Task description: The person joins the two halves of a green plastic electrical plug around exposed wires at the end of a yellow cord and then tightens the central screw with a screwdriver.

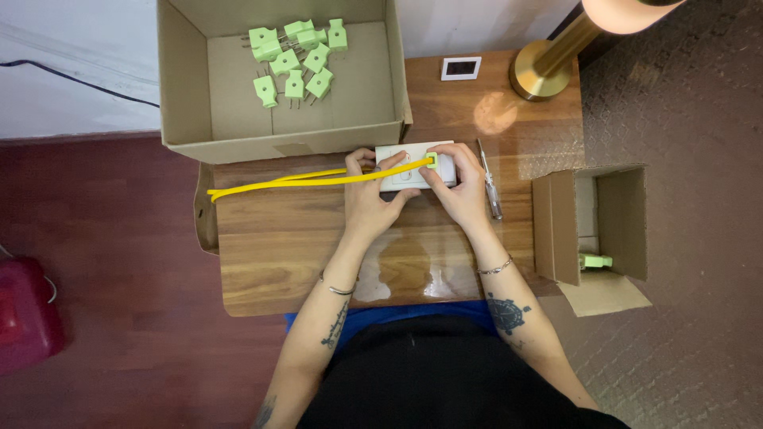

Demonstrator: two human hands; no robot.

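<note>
A white socket block (pixel 413 168) lies flat on the wooden table (pixel 302 246), just in front of the near wall of the big carton (pixel 278 147). A green plug (pixel 431 160) sits on the block's top face, toward its right end, and a yellow cable (pixel 294 181) runs from the plug leftward across the table, its far end reaching the table's left edge. Left hand (pixel 367 191): fingers curled over the block's left part and over the cable where it crosses the block; thumb at the block's near edge; pressing or gripping, the exact hold cannot be told. Right hand (pixel 459 184): fingers bent around the block's right end, fingertips (pixel 435 168) touching the plug; thumb near the block's front. Whether the plug is fully seated cannot be told. Just right of the right hand, a screwdriver (pixel 489 181) with a clear handle lies on the table, pointing away from the person. The big carton, open, stands at the table's far left and holds a loose cluster of green plugs (pixel 296 59), prongs visible on some. A small carton (pixel 592 222) stands beside the table's right edge, open, with one green plug (pixel 594 260) inside, low. At the far edge: a small white frame (pixel 461 68) and a brass lamp base (pixel 542 73). A red object (pixel 24 314) rests on the floor, far left.
</note>
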